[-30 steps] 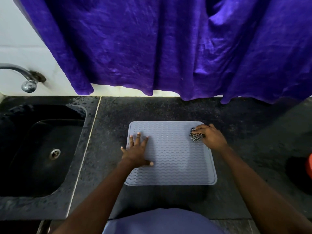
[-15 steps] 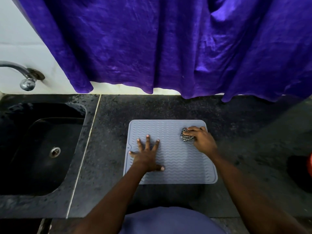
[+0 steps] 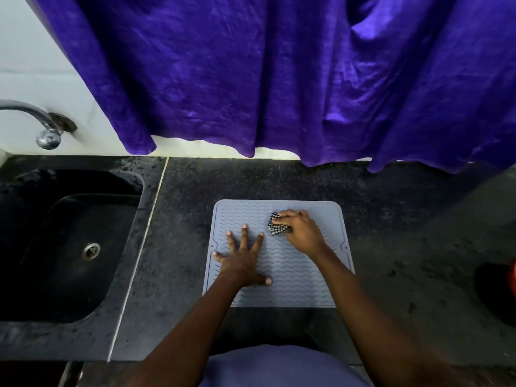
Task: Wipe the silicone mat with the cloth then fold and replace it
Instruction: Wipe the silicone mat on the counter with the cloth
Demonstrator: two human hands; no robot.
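A grey silicone mat (image 3: pixel 312 286) with a wavy ribbed surface lies flat on the dark counter in front of me. My left hand (image 3: pixel 245 261) rests palm down on the mat's left half, fingers spread, holding nothing. My right hand (image 3: pixel 300 230) presses a bunched black-and-white checked cloth (image 3: pixel 276 229) onto the upper middle of the mat. Most of the cloth is hidden under my fingers.
A dark sink (image 3: pixel 64 247) with a metal drain is set into the counter at the left, below a chrome tap (image 3: pixel 42 127). A purple curtain (image 3: pixel 279 79) hangs over the back wall. A red and black object (image 3: pixel 502 291) sits at the right edge.
My right hand has slid the cloth leftward from the mat's upper right corner toward its middle. My left hand has shifted slightly right and nearer on the mat.
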